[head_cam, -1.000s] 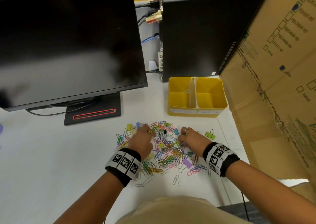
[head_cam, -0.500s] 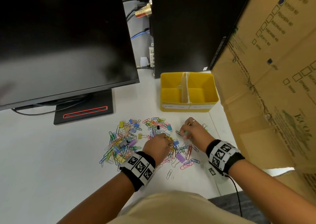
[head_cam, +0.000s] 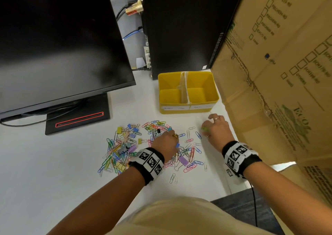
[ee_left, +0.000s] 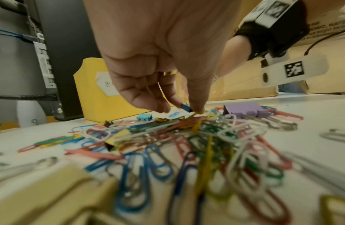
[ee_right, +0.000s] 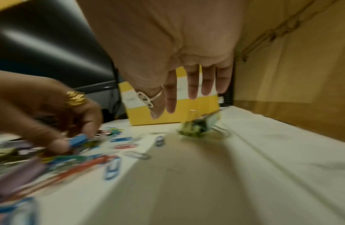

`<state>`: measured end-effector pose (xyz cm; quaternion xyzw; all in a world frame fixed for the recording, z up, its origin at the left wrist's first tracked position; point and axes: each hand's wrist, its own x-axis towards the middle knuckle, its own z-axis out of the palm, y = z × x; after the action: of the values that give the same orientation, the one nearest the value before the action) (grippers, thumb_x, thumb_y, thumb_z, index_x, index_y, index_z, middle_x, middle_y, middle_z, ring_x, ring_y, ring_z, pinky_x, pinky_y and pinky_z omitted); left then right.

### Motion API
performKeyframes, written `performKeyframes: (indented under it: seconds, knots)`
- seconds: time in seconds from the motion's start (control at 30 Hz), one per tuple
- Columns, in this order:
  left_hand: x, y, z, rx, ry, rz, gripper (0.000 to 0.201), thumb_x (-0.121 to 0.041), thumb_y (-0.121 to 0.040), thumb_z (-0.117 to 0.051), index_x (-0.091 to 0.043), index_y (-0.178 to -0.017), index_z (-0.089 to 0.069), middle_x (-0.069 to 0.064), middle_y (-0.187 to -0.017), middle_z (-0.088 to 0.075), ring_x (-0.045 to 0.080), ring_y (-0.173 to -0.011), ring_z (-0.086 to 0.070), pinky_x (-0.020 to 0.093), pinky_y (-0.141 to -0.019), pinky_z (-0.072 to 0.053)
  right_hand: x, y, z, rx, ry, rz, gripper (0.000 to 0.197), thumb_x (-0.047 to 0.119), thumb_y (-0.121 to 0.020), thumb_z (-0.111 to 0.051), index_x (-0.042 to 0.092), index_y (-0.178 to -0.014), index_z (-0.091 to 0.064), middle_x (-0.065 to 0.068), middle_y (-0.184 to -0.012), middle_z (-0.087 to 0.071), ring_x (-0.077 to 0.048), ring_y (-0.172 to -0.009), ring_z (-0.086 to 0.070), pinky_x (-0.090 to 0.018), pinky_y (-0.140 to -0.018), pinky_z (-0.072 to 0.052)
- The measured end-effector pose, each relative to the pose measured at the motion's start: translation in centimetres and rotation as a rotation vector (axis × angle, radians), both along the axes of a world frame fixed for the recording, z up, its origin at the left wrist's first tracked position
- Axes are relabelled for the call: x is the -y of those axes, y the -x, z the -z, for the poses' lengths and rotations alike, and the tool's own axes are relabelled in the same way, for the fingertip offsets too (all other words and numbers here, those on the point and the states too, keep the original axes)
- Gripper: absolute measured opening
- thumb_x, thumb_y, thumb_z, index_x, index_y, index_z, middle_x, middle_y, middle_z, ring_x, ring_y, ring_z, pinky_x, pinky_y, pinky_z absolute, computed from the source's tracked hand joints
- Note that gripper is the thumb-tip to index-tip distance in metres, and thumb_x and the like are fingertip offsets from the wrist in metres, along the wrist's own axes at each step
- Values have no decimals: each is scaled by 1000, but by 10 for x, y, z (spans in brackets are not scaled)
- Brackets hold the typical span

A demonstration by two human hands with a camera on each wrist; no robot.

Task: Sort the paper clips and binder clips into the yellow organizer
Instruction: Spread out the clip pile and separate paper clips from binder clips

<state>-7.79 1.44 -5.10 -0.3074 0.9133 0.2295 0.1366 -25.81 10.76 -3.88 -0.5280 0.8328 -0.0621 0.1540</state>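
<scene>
The yellow organizer [head_cam: 214, 98] stands at the back of the white desk, a divider splitting it into two bare compartments. Coloured paper clips and binder clips [head_cam: 124, 150] lie scattered in front of it. My left hand [head_cam: 177, 145] hovers over the right part of the heap and pinches a small blue binder clip [ee_left: 186, 107] between thumb and fingers. My right hand [head_cam: 206, 125] is off to the right, its fingers [ee_right: 192, 86] straight and spread just above the green binder clips [ee_right: 196, 127] lying on the desk. A purple binder clip [ee_left: 243, 108] lies close to the left hand.
A monitor [head_cam: 59, 42] on its stand [head_cam: 77, 116] fills the left. A black computer case [head_cam: 181, 26] stands behind the organizer. A large cardboard box [head_cam: 280, 73] walls off the right side, close to my right hand. Cables run behind the monitor.
My left hand moved right across the heap and took hold of the blue binder clip. My right hand shifted right to the green binder clips. The head view tilted.
</scene>
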Motion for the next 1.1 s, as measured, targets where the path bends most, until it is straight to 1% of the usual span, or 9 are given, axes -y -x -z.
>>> performKeyframes:
  seconds: [0.13, 0.3, 0.4, 0.53, 0.67, 0.8, 0.9, 1.0, 1.1]
  knots:
    - [14, -28, -13, -137, 6, -278, 34, -37, -93, -47, -13, -114, -61, 3, -141, -43, 21, -118, -53, 34, -96, -46, -9, -42, -5, 122, 58, -342, 22, 12, -81, -65, 16, -103, -67, -11, -110, -64, -29, -102, -56, -40, -89, -46]
    - [28, -89, -12, -150, -62, -523, 16, -32, -89, -57, -16, -89, -58, 15, -111, -60, 29, -98, -59, 34, -87, -50, -9, -72, 10, 68, -118, -612, 17, 11, -64, -76, 12, -79, -68, -10, -77, -67, -30, -74, -61, -32, -63, -48]
    - [15, -112, -9, -90, -52, -491, 19, -35, -86, -60, -17, -85, -55, 9, -107, -59, 25, -99, -58, 28, -78, -48, -9, -75, 14, 75, -146, -587, 18, 3, -66, -70, 9, -82, -64, -14, -86, -66, -31, -83, -59, -35, -66, -45]
    - [5, -133, 2, -58, 22, -501, 27, -37, -85, -62, -15, -102, -61, 2, -125, -54, 22, -117, -50, 35, -91, -51, -11, -77, 18, 145, -162, -568, 22, 0, -72, -63, 9, -91, -59, -13, -96, -64, -29, -91, -54, -34, -72, -40]
    - [10, -145, 4, 5, 65, -543, 35, -29, -89, -56, -16, -122, -57, 7, -135, -45, 26, -131, -37, 41, -100, -47, -13, -77, 7, 335, -164, -445, 24, -11, -71, -52, 8, -83, -58, -7, -86, -61, -23, -78, -54, -28, -66, -39]
    - [9, -143, -5, -142, 90, -587, 28, -22, -89, -57, -18, -116, -61, 5, -128, -49, 24, -122, -45, 38, -95, -50, -7, -41, -4, 342, 55, -161, 18, -11, -77, -53, 6, -76, -59, -3, -74, -56, -17, -69, -54, -20, -63, -39]
    - [-3, -126, -9, -196, 59, -417, 25, -26, -94, -49, -14, -109, -65, 2, -121, -55, 18, -101, -58, 29, -83, -52, -3, -7, 1, 230, 53, -19, 15, -11, -76, -54, 2, -81, -61, -18, -81, -62, -31, -79, -58, -28, -68, -41]
    - [-17, -121, -2, -79, 57, -223, 34, -32, -97, -42, -8, -109, -64, 2, -120, -57, 23, -103, -57, 34, -82, -52, -1, -1, 3, 154, -34, 4, 20, -4, -81, -53, 0, -100, -59, -22, -101, -60, -36, -94, -58, -34, -75, -45]
    - [-20, -132, 6, -33, 117, -176, 26, -23, -88, -58, -4, -102, -70, 6, -120, -60, 31, -100, -61, 41, -74, -58, 5, -24, -5, 25, 25, -133, 32, 8, -84, -58, 7, -115, -56, -15, -120, -55, -32, -108, -52, -41, -90, -47]
